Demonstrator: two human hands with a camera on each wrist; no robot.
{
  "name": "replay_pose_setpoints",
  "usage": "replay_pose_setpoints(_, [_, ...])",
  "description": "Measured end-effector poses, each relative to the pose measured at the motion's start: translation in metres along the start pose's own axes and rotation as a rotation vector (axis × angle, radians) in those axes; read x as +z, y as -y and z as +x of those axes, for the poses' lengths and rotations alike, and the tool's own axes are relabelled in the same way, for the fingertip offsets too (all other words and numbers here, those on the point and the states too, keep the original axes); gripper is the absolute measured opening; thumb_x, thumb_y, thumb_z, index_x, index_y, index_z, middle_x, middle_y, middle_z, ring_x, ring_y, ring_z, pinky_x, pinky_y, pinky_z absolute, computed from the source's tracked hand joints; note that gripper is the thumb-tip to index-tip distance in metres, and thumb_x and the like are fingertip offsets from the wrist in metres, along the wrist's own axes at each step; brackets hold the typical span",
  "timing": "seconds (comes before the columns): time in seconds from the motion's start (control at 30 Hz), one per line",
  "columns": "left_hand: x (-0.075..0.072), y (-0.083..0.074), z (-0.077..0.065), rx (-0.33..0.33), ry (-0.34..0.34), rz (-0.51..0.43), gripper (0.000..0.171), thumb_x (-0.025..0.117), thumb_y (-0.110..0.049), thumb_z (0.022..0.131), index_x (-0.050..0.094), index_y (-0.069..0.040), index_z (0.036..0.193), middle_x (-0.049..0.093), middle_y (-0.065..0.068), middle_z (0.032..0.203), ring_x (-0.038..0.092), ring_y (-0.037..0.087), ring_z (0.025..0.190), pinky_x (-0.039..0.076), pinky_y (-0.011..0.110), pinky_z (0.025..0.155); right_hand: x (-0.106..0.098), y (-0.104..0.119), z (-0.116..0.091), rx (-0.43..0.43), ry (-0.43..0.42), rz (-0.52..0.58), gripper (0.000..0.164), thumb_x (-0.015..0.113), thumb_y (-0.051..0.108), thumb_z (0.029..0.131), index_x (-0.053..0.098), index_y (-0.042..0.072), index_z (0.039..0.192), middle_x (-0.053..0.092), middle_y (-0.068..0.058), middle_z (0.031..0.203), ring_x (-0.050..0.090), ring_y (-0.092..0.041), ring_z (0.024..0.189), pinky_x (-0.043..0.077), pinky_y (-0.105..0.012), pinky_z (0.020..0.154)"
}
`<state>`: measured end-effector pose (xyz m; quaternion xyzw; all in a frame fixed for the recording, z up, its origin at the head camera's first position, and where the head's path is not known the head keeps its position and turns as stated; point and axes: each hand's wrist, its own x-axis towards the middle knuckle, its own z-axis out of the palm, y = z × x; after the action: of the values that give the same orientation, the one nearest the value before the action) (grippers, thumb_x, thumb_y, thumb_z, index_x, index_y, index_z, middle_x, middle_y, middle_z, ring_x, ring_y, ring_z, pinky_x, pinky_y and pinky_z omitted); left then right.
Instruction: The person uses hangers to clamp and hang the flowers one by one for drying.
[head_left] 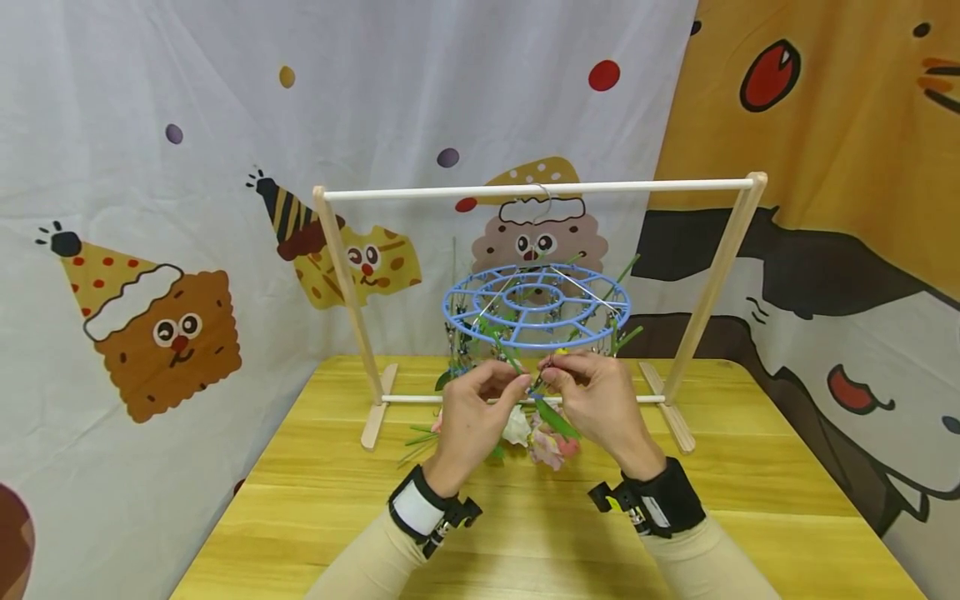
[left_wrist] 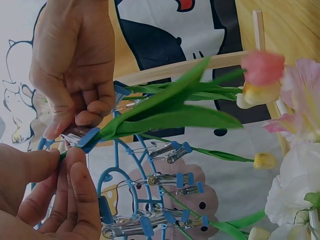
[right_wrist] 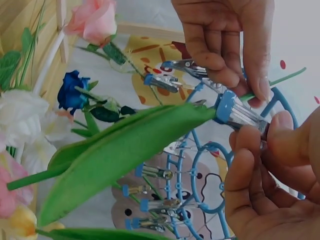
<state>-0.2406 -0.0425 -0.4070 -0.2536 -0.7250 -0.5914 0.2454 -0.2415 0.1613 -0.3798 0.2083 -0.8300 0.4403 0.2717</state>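
My left hand pinches the thin green stem of an artificial tulip between thumb and forefinger, below the front of the round blue clip hanger. Opposite it, my right hand pinches a metal clip with blue tips. The clip's tips lie around the tulip's stem, just where its broad green leaves begin. The tulip's pink bloom hangs downward, blurred in the left wrist view. Both hands are close together, fingertips almost meeting at the clip.
The hanger hangs from a white rod on a wooden stand. Several clips hold other flowers, among them a blue rose, a pink rose and a yellow tulip. More flowers, including a white one, show behind the hands.
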Motion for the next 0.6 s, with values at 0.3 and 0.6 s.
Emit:
replay_pose_setpoints(0.3, [-0.0007, 0.0041, -0.0021, -0.029, 0.005, 0.027, 0.010, 0.085, -0.024, 0.111, 0.086, -0.014, 0.111, 0.088, 0.004, 0.096, 0.085, 0.027, 0.083, 0.069, 0.026, 0.078, -0.0022, -0.0033, -0.0033, 0.004, 0.069, -0.032, 0.019, 0.083, 0.011, 0.110, 0.090, 0.005, 0.127, 0.089, -0.010, 0.118, 0.083, -0.022, 0.094, 0.065, -0.023, 0.080])
replay_pose_setpoints(0.6, [-0.0039, 0.0092, -0.0069, -0.017, 0.035, 0.012, 0.013, 0.085, -0.020, 0.111, 0.086, -0.011, 0.119, 0.089, 0.006, 0.103, 0.086, 0.031, 0.086, 0.069, 0.026, 0.080, -0.0046, -0.0059, -0.0054, 0.006, 0.070, -0.020, 0.021, 0.082, 0.018, 0.112, 0.088, 0.012, 0.131, 0.089, -0.003, 0.110, 0.081, -0.015, 0.087, 0.064, -0.025, 0.077])
